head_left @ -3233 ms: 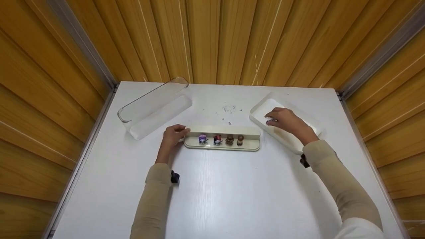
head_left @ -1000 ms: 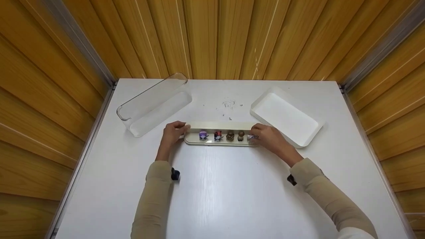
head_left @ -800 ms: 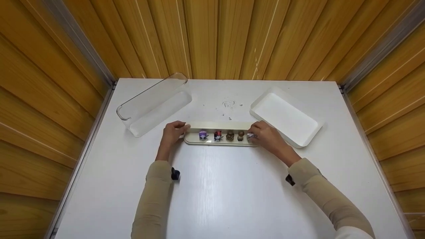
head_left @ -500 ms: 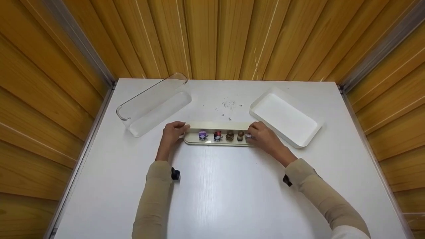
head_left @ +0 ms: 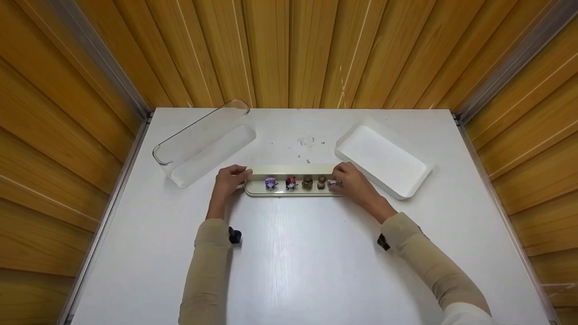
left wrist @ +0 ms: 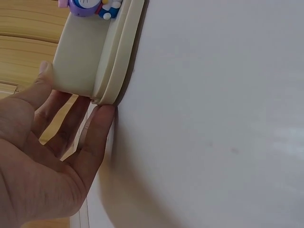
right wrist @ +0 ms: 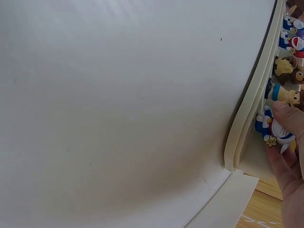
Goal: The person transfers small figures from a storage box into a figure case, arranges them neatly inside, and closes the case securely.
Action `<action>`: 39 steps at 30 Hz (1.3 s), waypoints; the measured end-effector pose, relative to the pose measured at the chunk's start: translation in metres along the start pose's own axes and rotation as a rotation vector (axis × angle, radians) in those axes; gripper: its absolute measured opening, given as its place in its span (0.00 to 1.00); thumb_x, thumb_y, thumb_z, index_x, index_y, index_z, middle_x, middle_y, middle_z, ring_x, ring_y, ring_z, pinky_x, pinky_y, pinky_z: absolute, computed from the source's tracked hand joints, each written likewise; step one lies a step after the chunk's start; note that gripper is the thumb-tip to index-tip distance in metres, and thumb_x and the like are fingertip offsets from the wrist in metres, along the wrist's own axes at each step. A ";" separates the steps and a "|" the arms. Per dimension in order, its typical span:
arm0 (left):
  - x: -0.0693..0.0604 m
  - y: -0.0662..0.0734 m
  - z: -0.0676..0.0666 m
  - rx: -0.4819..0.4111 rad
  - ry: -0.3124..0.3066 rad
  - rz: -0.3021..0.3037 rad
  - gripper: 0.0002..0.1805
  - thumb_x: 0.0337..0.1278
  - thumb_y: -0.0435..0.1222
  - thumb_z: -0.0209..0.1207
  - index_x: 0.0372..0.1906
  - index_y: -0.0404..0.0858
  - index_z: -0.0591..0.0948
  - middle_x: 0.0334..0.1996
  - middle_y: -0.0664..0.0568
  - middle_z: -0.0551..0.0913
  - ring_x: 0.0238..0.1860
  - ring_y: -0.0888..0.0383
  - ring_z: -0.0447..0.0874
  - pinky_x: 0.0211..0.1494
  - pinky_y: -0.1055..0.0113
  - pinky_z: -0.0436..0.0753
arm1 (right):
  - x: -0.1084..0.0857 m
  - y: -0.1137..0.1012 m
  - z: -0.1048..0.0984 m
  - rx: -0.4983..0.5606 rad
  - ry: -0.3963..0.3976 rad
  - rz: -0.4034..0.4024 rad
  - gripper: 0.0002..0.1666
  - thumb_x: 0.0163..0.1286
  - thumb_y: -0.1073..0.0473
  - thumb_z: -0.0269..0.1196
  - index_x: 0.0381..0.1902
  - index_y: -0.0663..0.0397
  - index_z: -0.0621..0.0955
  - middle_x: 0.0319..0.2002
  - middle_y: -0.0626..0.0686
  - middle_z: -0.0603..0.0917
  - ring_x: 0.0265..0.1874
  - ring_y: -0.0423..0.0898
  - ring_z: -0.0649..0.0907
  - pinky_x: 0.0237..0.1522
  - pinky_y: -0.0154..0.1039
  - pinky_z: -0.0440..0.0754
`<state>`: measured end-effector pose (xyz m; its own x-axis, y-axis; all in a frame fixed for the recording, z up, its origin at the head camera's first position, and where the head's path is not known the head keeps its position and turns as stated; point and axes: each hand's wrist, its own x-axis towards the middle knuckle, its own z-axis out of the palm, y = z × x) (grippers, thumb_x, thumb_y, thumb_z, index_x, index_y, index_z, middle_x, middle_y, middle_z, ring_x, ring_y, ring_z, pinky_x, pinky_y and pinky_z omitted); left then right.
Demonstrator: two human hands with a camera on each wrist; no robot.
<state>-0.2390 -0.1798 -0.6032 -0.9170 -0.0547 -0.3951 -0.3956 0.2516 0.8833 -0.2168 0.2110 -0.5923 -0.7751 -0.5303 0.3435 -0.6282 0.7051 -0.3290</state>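
A long cream display base (head_left: 258, 189) with a raised back ledge lies mid-table, bearing a row of small figurines. My left hand (head_left: 227, 183) grips its left end, thumb on the ledge and fingertips at the end edge. At the right end, my right hand (head_left: 356, 183) pinches a blue-and-white cat figurine (right wrist: 278, 129) between thumb and fingers, standing close beside a brown-haired figurine (right wrist: 287, 95). Further left in the row stand a brown figurine (head_left: 307, 182), a red-and-dark one (head_left: 290, 183) and a purple one (head_left: 271, 183). The right hand hides part of the base's end.
A clear plastic cover (head_left: 205, 146) lies on the back left of the white table (head_left: 289, 262). An open white box (head_left: 408, 184) sits at the back right. Small dark specks (head_left: 306, 142) mark the tabletop behind the base. Wood-patterned walls (head_left: 289, 54) enclose the table.
The right hand has come from the white box to the base's right end with the blue-and-white figurine, then edged left along the row. The left hand keeps its grip on the base.
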 end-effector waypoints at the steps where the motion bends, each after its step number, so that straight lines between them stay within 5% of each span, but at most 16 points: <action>1: 0.000 0.000 -0.001 0.002 0.000 -0.002 0.21 0.66 0.45 0.67 0.59 0.39 0.83 0.56 0.46 0.82 0.55 0.50 0.81 0.52 0.60 0.84 | 0.000 -0.001 0.000 -0.001 -0.003 0.006 0.14 0.57 0.62 0.78 0.35 0.59 0.82 0.43 0.54 0.80 0.41 0.50 0.78 0.41 0.43 0.81; 12: 0.001 -0.005 -0.010 0.001 -0.001 -0.005 0.22 0.68 0.44 0.65 0.61 0.38 0.82 0.56 0.45 0.81 0.54 0.51 0.81 0.53 0.60 0.83 | 0.005 -0.003 0.004 0.008 -0.068 0.030 0.15 0.62 0.60 0.75 0.41 0.60 0.80 0.47 0.55 0.79 0.45 0.51 0.77 0.46 0.45 0.81; 19: 0.000 -0.005 -0.012 -0.003 -0.010 -0.014 0.21 0.68 0.44 0.65 0.60 0.39 0.82 0.56 0.46 0.81 0.55 0.51 0.81 0.52 0.62 0.84 | 0.001 -0.003 -0.010 0.101 -0.102 0.003 0.19 0.61 0.66 0.75 0.50 0.60 0.84 0.51 0.57 0.79 0.50 0.53 0.78 0.51 0.48 0.81; 29: 0.001 -0.004 -0.012 0.034 0.000 0.004 0.24 0.67 0.47 0.65 0.61 0.38 0.81 0.59 0.45 0.81 0.58 0.48 0.81 0.59 0.58 0.82 | 0.007 -0.008 -0.016 0.059 -0.088 0.031 0.09 0.64 0.67 0.72 0.41 0.60 0.85 0.44 0.55 0.84 0.46 0.53 0.82 0.48 0.46 0.84; 39: 0.000 -0.004 -0.013 0.027 0.005 0.024 0.23 0.68 0.45 0.65 0.60 0.37 0.82 0.58 0.44 0.81 0.58 0.48 0.82 0.60 0.57 0.81 | 0.008 -0.008 -0.013 0.023 -0.056 0.014 0.09 0.63 0.67 0.73 0.37 0.60 0.82 0.41 0.55 0.82 0.42 0.53 0.83 0.45 0.45 0.84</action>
<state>-0.2379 -0.1932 -0.6033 -0.9264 -0.0528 -0.3727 -0.3721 0.2786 0.8854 -0.2169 0.2075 -0.5762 -0.7857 -0.5469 0.2892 -0.6186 0.7018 -0.3533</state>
